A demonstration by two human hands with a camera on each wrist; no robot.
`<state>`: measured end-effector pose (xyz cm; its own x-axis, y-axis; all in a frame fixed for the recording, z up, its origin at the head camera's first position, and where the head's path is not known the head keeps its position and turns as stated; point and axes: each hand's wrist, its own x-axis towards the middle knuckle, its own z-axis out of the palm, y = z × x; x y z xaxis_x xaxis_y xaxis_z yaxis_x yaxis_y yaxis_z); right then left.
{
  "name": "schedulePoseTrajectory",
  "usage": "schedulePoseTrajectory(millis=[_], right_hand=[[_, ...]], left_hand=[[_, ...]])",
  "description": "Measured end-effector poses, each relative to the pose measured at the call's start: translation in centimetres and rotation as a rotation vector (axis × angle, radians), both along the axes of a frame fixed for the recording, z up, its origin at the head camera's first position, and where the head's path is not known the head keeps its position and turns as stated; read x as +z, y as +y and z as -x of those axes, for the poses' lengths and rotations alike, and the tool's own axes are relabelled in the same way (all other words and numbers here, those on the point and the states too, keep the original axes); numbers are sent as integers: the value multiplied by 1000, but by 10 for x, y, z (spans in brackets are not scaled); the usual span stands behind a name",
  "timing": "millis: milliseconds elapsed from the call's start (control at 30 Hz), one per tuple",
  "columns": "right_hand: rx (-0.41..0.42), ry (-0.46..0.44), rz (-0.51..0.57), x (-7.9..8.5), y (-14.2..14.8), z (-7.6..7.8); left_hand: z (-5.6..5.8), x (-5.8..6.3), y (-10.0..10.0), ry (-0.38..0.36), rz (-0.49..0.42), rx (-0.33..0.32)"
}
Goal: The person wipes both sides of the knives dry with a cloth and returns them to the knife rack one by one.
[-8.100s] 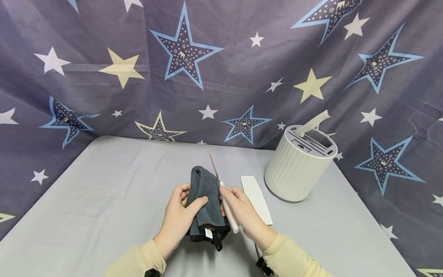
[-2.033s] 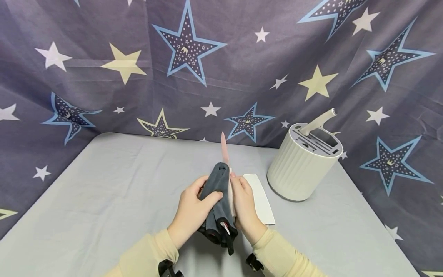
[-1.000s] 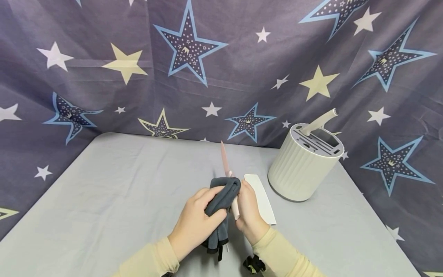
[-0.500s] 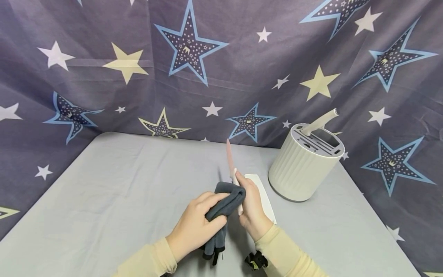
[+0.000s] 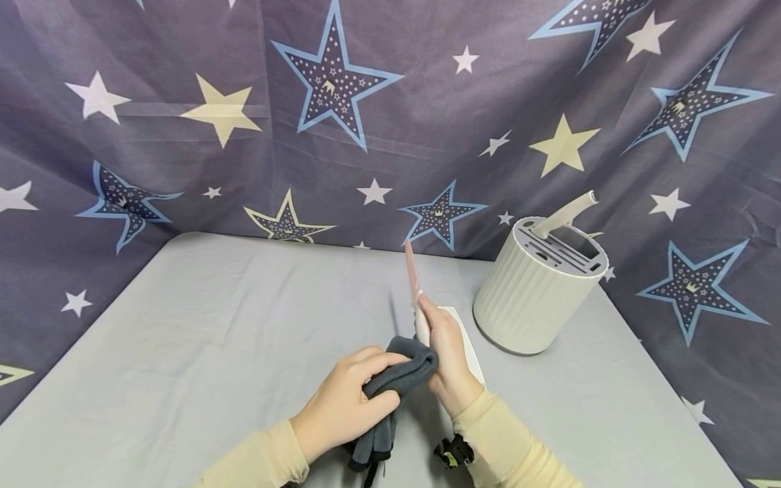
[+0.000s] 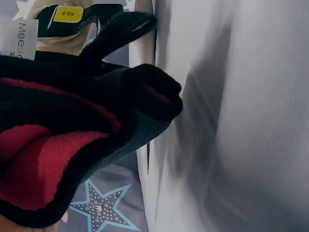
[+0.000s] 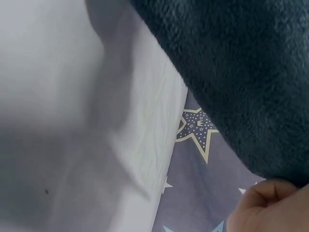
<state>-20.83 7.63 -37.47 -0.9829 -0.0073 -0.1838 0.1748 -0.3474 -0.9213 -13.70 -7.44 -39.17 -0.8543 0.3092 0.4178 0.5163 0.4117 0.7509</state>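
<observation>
My left hand (image 5: 348, 401) grips a folded dark grey cloth (image 5: 399, 375) with its thumb in front and fingers over the top. In the left wrist view the cloth's red inner side (image 6: 43, 166), black edging and white label show. My right hand (image 5: 450, 354) holds a knife by its white handle (image 5: 421, 324), the pink blade (image 5: 411, 270) pointing up and away. The fold of the cloth laps over the lower handle beside the right palm, hiding the handle's end. In the right wrist view, curled fingers (image 7: 270, 205) appear below the large grey cloth.
A white flat blade-shaped piece (image 5: 468, 342) lies on the grey tabletop (image 5: 201, 352), partly behind my right hand. At the right stands a ribbed cream knife block (image 5: 531, 298) with one pale handle (image 5: 564, 215) sticking out. A star-patterned curtain (image 5: 360, 169) hangs behind.
Earlier the cloth lay against the knife along its left side; it has since been refolded. Over the last second it slides down the handle as the knife shifts slightly right and up.
</observation>
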Motion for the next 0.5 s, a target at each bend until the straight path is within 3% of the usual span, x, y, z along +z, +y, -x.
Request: schedulePoseTrajectory(millis=[500], right_hand=[[-43, -22, -183, 3, 4, 3]], left_hand=[[-1, -8, -5, 68, 15, -43]])
